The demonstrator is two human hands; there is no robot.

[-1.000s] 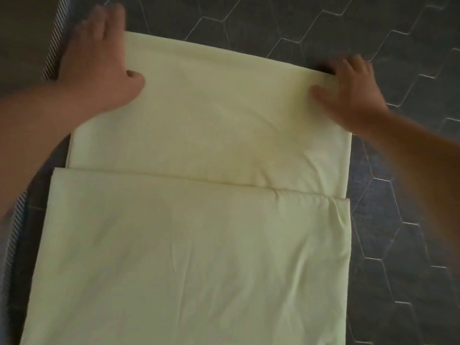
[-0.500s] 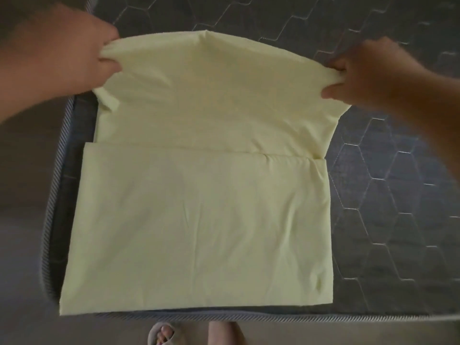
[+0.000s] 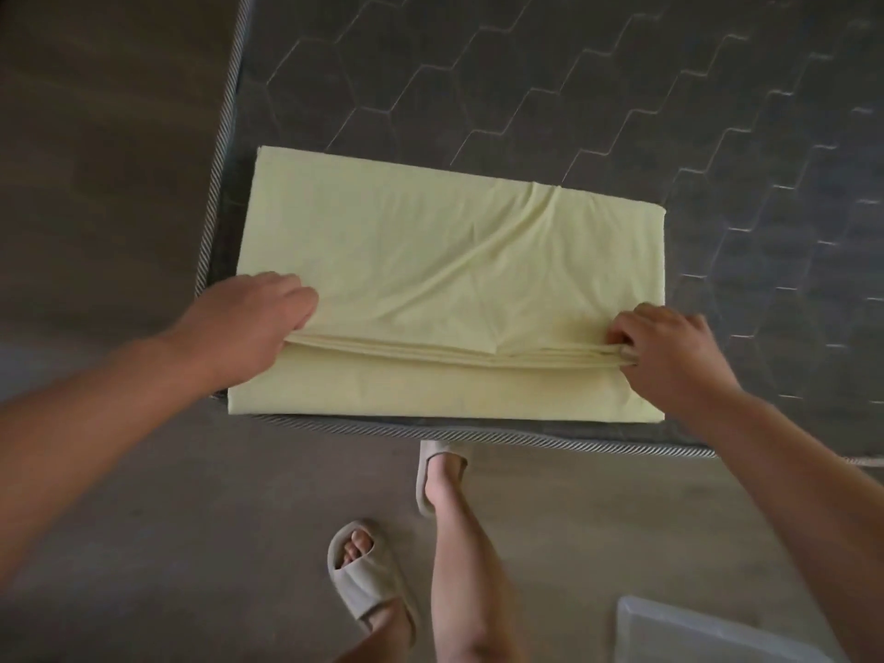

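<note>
A pale yellow folded sheet (image 3: 430, 260) lies on the near corner of a dark grey mattress (image 3: 526, 88) with a hexagon quilt pattern. Its upper layers are folded toward me, their stacked edges forming a line across the sheet a little above its near edge. My left hand (image 3: 258, 323) holds the left end of that folded edge, fingers on top. My right hand (image 3: 665, 346) pinches the right end of the stacked edges, fingers curled round them. Creases run diagonally across the top layer.
The mattress's striped piping edge (image 3: 478, 430) runs just below the sheet. My legs and beige slippers (image 3: 359, 571) stand on the brown floor (image 3: 119, 495) before it. A pale translucent box corner (image 3: 708, 634) sits at the bottom right.
Both hands lifted the sheet's far edge and carried it toward me, folding the far half over the near part. The view pulled back from the mattress.
</note>
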